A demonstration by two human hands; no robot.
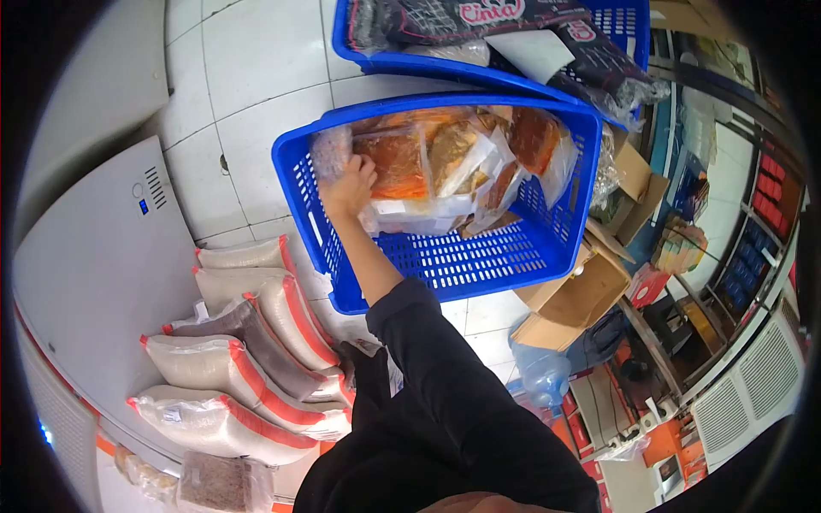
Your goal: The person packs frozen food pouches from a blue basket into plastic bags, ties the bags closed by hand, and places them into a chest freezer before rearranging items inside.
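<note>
My right hand reaches into the left end of a blue plastic basket. Its fingers curl over a clear plastic pack with pinkish, speckled contents, which stands against the basket's end wall. Right beside the hand lies a clear pack with orange-brown contents. Further along are a yellowish-brown pack and a reddish-brown pack, with whitish plastic wrapping between them. My left hand is out of view.
Behind stands another blue basket holding black printed packages. Stacked sacks with red edges lie at left by a white cabinet. Open cardboard boxes and a large blue water bottle stand at right.
</note>
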